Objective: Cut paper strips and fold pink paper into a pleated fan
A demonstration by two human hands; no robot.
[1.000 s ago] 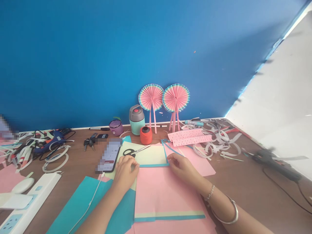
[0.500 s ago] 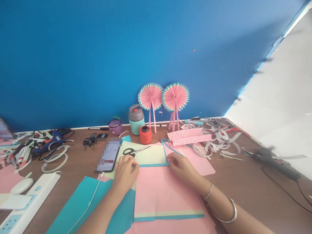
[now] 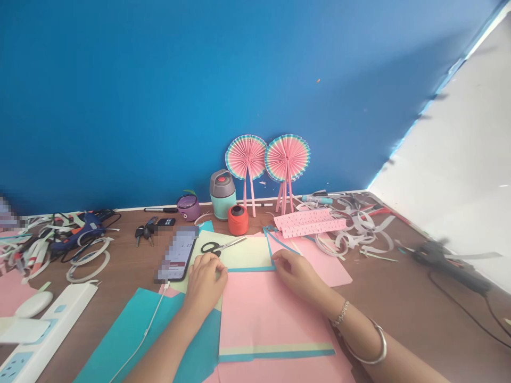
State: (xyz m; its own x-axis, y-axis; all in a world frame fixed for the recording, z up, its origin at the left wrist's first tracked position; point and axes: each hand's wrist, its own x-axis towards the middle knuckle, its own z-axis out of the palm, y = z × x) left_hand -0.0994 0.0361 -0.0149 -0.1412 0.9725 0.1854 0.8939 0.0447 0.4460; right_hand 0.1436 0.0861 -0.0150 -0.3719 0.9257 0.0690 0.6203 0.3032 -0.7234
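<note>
A pink paper sheet (image 3: 263, 314) with a cream and teal strip along its near edge lies on the brown table in front of me. My left hand (image 3: 205, 284) pinches the sheet's far left corner, fingers closed. My right hand (image 3: 297, 274), with bracelets on the wrist, pinches the far right corner by a thin teal strip (image 3: 279, 242). Beyond the hands lies a cream sheet (image 3: 247, 252) with black-handled scissors (image 3: 219, 247) on it. A teal sheet (image 3: 151, 335) lies under my left forearm.
A phone (image 3: 178, 255) on a white cable lies left of the scissors. Two pink paper fans (image 3: 267, 159), a flask (image 3: 222, 194), an orange spool (image 3: 238, 219) and a purple pot (image 3: 189, 207) stand at the blue wall. Glue guns (image 3: 77, 234) (image 3: 451, 260), paper scraps and a power strip (image 3: 43, 330) lie around.
</note>
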